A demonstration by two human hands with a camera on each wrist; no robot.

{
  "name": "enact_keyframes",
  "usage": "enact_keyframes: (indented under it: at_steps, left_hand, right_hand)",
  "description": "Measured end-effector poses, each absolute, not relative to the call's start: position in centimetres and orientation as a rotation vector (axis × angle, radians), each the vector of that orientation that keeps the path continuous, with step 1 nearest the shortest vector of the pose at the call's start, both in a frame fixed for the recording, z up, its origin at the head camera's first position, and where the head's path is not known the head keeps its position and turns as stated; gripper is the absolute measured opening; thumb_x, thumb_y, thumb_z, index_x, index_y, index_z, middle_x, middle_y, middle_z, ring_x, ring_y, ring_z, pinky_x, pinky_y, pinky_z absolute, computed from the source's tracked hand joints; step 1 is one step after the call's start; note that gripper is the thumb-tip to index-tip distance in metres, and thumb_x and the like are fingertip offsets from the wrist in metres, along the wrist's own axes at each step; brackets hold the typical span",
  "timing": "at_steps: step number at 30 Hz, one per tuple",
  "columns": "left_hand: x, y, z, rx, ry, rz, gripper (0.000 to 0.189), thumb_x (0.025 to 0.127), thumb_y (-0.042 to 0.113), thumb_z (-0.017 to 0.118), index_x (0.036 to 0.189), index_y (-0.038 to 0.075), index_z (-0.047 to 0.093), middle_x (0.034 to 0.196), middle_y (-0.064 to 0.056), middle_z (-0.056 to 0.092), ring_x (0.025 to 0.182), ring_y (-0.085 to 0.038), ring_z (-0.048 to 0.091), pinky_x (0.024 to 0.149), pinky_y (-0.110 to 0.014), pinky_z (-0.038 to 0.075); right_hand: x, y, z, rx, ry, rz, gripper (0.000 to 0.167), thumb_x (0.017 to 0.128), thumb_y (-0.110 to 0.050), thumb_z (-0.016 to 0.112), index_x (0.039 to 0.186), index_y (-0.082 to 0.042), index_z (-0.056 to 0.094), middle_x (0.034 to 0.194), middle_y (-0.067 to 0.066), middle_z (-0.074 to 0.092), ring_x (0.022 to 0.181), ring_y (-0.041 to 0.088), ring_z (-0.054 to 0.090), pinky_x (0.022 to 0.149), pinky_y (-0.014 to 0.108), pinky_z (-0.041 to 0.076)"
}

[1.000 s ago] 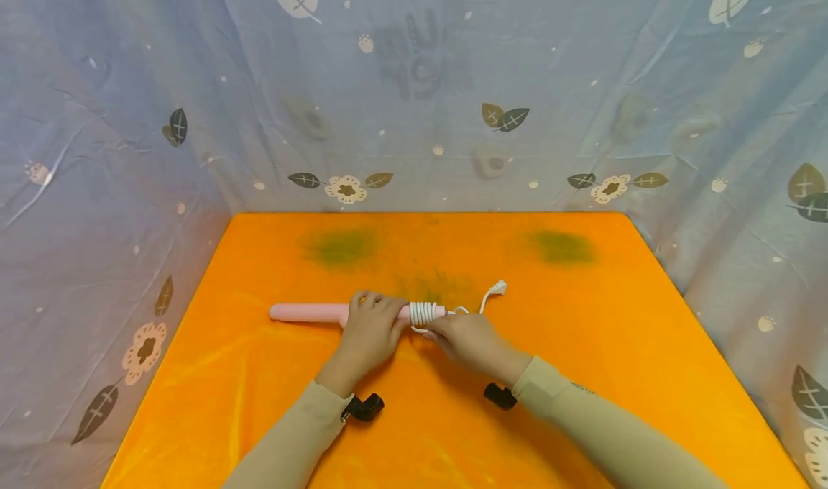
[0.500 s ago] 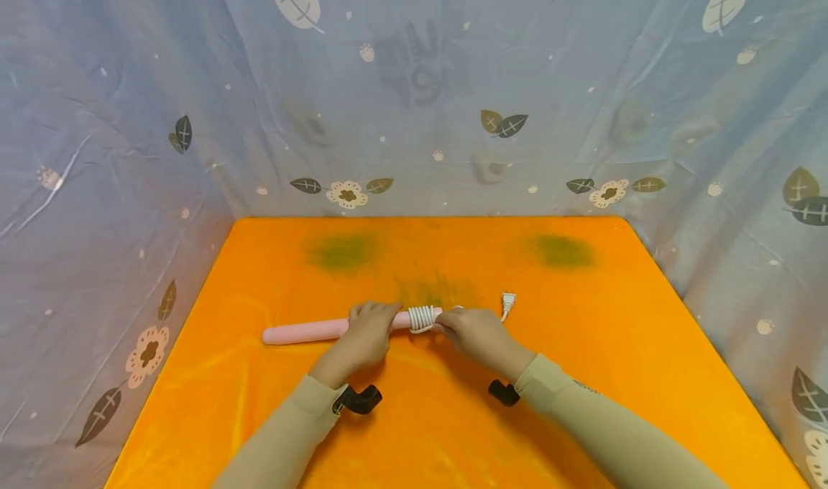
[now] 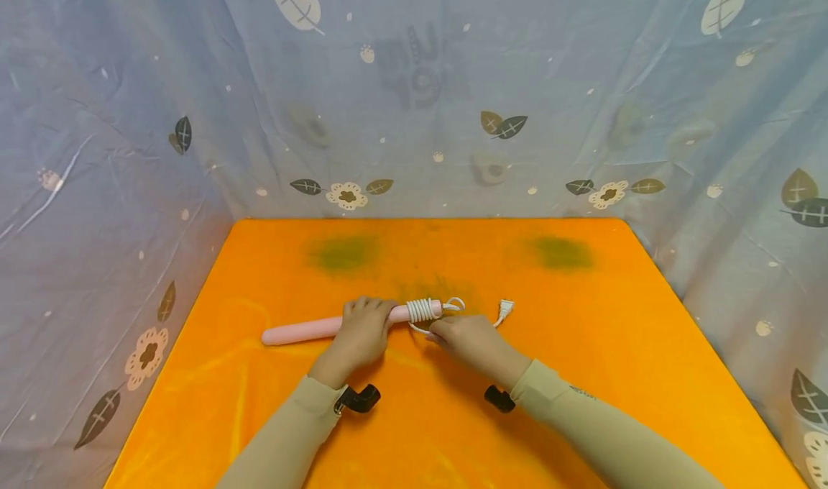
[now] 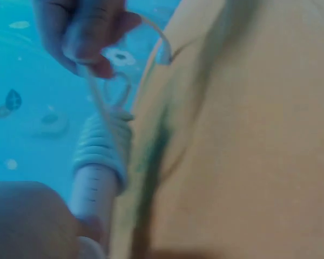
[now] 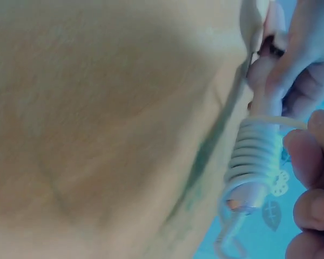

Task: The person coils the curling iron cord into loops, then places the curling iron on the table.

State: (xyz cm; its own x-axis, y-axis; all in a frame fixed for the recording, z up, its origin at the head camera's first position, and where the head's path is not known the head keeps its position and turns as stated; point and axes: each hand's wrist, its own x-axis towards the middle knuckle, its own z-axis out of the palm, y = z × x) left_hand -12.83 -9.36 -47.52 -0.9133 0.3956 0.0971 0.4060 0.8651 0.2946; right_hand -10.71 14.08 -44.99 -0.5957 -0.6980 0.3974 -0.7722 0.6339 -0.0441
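Observation:
A pink curling iron [image 3: 300, 331] lies slantwise across the middle of the table, its rounded barrel end pointing left. My left hand [image 3: 362, 332] grips it round the middle. White cord [image 3: 420, 310] is wound in several tight turns about the handle, near its right end. My right hand [image 3: 477, 343] pinches a strand of that cord just below the handle; in the right wrist view the strand runs taut from the coil [image 5: 252, 154] to the fingertips [image 5: 302, 154]. Past the handle's end the cord makes a small loop [image 3: 456, 303]. Its white plug [image 3: 506, 308] hangs out beyond my right hand.
An orange cloth [image 3: 414, 431] with darker green patches covers the table. Grey-blue curtains [image 3: 414, 79] printed with leaves and flowers stand around the back and sides. Black wrist mounts [image 3: 362, 399] stick out under both wrists.
The iron's barrel end has swung towards me. My right hand first passed over the handle's end, then came back below it with the cord. The plug has shifted slightly right and nearer.

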Motion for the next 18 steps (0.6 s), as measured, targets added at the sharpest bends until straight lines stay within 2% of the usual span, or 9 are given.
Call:
enact_keyframes:
  at_steps: [2, 8, 10, 13, 18]
  left_hand:
    - [-12.9, -9.4, -48.1, -0.615, -2.951, -0.474, 0.032, 0.101, 0.020, 0.052, 0.131, 0.014, 0.059, 0.123, -0.008, 0.061, 0.116, -0.032, 0.047, 0.097, -0.052, 0.031]
    - [-12.9, -9.8, -49.2, -0.630, -2.828, -0.480, 0.030, 0.099, 0.019, 0.055, 0.127, 0.012, 0.062, 0.117, -0.008, 0.063, 0.113, -0.032, 0.049, 0.097, -0.049, 0.033]
    - [-12.8, -9.8, -49.2, -0.654, -2.804, -0.498, 0.029, 0.098, 0.018, 0.056, 0.126, 0.011, 0.063, 0.116, -0.009, 0.063, 0.112, -0.032, 0.049, 0.096, -0.049, 0.033]
    - [-12.6, -9.8, -49.1, -0.682, -2.798, -0.512, 0.029, 0.098, 0.018, 0.058, 0.126, 0.011, 0.063, 0.116, -0.009, 0.063, 0.112, -0.033, 0.049, 0.097, -0.049, 0.033]
    - [-12.4, -9.7, -49.1, -0.708, -2.823, -0.487, 0.030, 0.098, 0.018, 0.058, 0.127, 0.012, 0.062, 0.118, -0.008, 0.063, 0.115, -0.032, 0.049, 0.099, -0.048, 0.033]
  right_hand:
    - [-10.5, 13.8, -44.8, 1.204, -2.517, 0.300, 0.021, 0.091, -0.023, 0.069, 0.076, -0.016, 0.057, 0.064, -0.006, 0.049, 0.052, 0.006, 0.039, 0.047, 0.020, 0.036]
    - [-9.5, 12.9, -43.2, 1.335, -2.535, 0.312, 0.010, 0.090, -0.015, 0.068, 0.084, -0.015, 0.060, 0.072, -0.007, 0.053, 0.060, 0.005, 0.045, 0.054, 0.019, 0.042]
    - [-9.4, 12.7, -42.6, 1.364, -2.566, 0.290, 0.009, 0.091, -0.013, 0.067, 0.085, -0.014, 0.060, 0.072, -0.007, 0.052, 0.060, 0.006, 0.043, 0.054, 0.019, 0.040]
    - [-9.3, 12.3, -41.7, 1.356, -2.589, 0.243, 0.008, 0.092, -0.014, 0.066, 0.086, -0.014, 0.060, 0.073, -0.005, 0.055, 0.060, 0.008, 0.044, 0.055, 0.021, 0.039]
    - [-9.3, 11.9, -40.7, 1.324, -2.552, 0.197, 0.007, 0.094, -0.020, 0.065, 0.094, -0.014, 0.065, 0.080, -0.003, 0.063, 0.063, 0.011, 0.054, 0.057, 0.027, 0.042]
